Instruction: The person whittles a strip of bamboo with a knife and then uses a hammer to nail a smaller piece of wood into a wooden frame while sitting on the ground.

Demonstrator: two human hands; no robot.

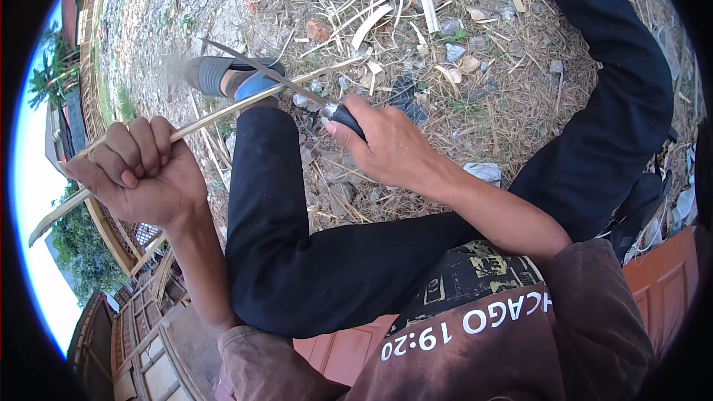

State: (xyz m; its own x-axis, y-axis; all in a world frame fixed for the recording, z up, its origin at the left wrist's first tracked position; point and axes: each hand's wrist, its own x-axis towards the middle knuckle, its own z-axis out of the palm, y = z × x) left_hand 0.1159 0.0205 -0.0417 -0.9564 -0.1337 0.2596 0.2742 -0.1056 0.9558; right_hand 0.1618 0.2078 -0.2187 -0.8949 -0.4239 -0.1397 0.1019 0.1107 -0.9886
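My left hand (145, 171) is closed around a long, thin bamboo strip (223, 111). One end of the strip sticks out past the hand at the far left, and the other slants up to the right over my shin. In my right hand (397, 145) is a knife with a black handle (347, 121). Its long narrow blade (256, 64) points up and left and crosses the strip near my sandalled foot (215, 74). Blade and strip look to be against each other there, though I cannot tell for sure.
Pale shavings and split strips (371, 24) lie scattered on dry grass and stony ground, with a reddish stone (318, 30) among them. My bent legs in black trousers (356, 267) frame the work from both sides. A reddish-brown panelled surface (661, 289) is under me.
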